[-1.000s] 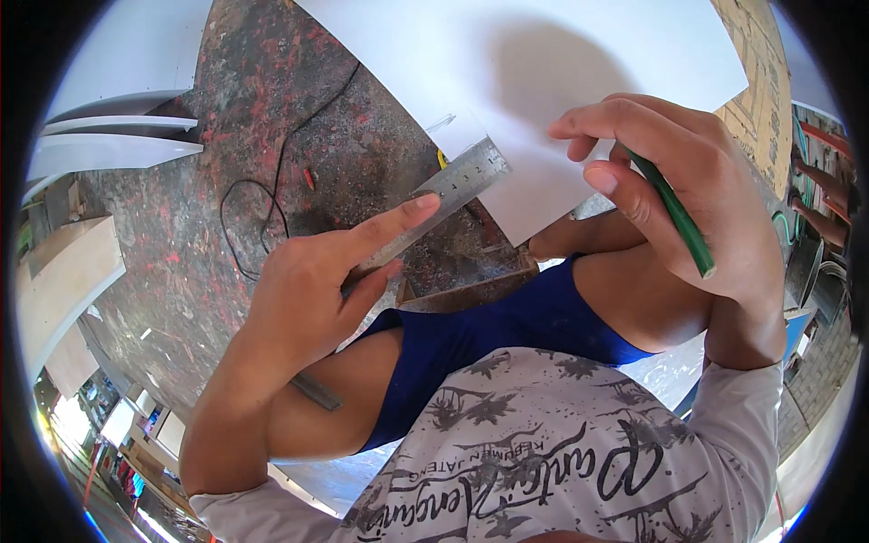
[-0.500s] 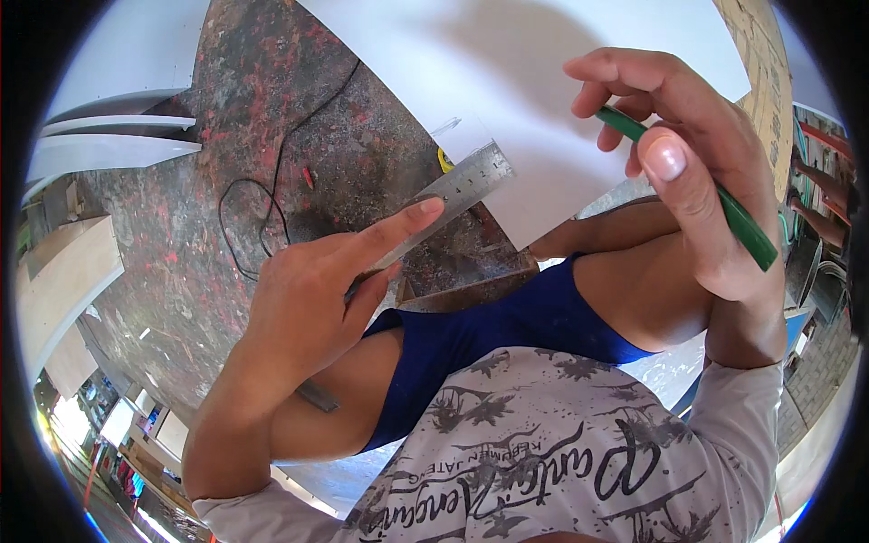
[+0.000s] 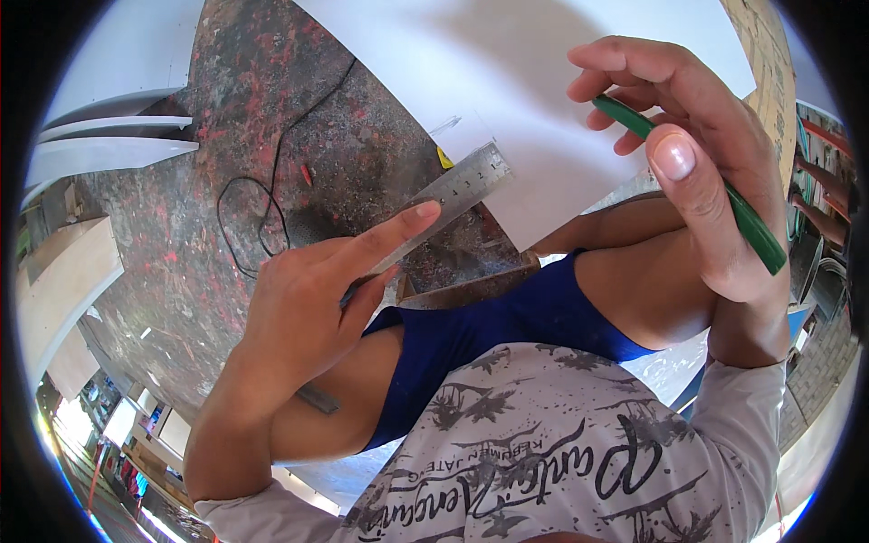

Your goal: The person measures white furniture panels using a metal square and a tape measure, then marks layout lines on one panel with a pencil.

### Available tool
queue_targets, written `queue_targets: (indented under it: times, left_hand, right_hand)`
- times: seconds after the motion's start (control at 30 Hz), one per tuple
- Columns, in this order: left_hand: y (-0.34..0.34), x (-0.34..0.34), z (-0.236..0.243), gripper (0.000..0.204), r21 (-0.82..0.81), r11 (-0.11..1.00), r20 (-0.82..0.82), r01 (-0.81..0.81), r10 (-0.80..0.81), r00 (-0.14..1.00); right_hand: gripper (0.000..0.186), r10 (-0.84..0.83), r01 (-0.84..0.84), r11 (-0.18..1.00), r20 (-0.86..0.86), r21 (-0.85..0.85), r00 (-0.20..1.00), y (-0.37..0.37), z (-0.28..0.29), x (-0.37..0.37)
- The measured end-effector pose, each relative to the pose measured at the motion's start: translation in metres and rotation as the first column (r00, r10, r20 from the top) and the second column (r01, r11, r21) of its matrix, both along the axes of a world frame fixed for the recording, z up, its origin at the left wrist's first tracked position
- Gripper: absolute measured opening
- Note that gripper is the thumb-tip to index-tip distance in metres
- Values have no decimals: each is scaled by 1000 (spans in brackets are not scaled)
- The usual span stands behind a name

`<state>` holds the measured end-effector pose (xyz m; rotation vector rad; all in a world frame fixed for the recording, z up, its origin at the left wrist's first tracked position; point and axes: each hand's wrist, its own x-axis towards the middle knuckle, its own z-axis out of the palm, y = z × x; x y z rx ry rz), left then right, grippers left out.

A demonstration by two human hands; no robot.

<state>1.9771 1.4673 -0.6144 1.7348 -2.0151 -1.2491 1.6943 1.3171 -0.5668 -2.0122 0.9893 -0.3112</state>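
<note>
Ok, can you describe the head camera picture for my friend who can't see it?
A person's left hand holds a ruler, its tip over a white sheet; the right hand holds a green, pencil-like stick. A black cord lies on the stained surface.

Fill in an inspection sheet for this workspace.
Surface: dark, worn work surface spattered with red and pale marks.
Job's things: steel ruler, its far end overlapping the white sheet; green pencil.
Clutter: small red piece; yellow item by the sheet's edge, partly hidden, kind unclear.
Hands: left hand grips the ruler, index finger along it; right hand holds the pencil, raised off the sheet.
Cables: black cable, looped loosely left of the ruler.
Surroundings: curved white panels at left.
</note>
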Motion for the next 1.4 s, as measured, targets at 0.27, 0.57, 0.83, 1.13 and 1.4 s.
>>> queue_targets:
  times: [0.27, 0.57, 0.83, 1.13, 1.4]
  left_hand:
    - [1, 1, -2, 73, -34, 999, -8, -10, 9, 1000]
    - [2, 1, -2, 75, -50, 998, -40, -23, 21, 999]
    - [0, 2, 1, 73, -20, 1000, -41, -23, 22, 999]
    - [-7, 1, 12, 59, 81, 997, 15, 14, -15, 1000]
    - [-2, 4, 13, 61, 102, 995, 36, -1, -3, 999]
  right_hand:
    - [71, -21, 21, 1000, -9, -18, 1000, 2, -1, -1]
    - [74, -32, 32, 999, -19, -30, 999, 2, 0, -2]
    - [74, -54, 54, 998, -2, -7, 999, 1, 0, -2]
    - [70, 18, -18, 1000, -6, 5, 1000, -4, 1, -9]
    - [69, 19, -19, 998, -4, 61, 1000, -4, 2, -5]
